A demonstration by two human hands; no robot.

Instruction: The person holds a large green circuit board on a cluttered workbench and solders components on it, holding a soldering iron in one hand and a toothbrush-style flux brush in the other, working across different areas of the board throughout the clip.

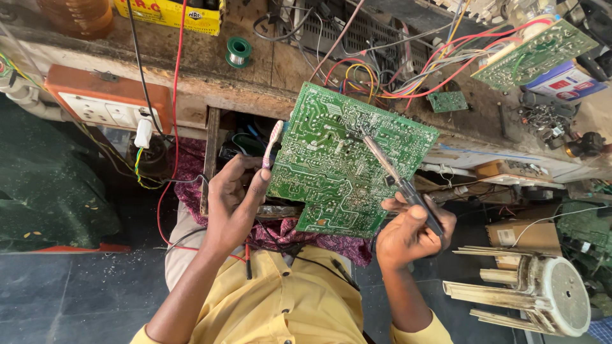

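The right hand's fingers are wrapped tight around the dark handle of a soldering iron. Its thin metal tip touches the big green circuit board, near the top middle. The left hand's fingers pinch the board's left edge and also grip a pink and white toothbrush, which stands up beside the board. The board is tilted, held up over the person's lap, in front of the wooden bench.

The tip could be hot. If the right hand shakes, I think the tip could slide and join two shiny spots that should stay apart. If the left hand gets tired, the board could tip and the iron might touch a finger.

On the bench sit a green spool of solder wire, many coloured wires and a smaller green board.
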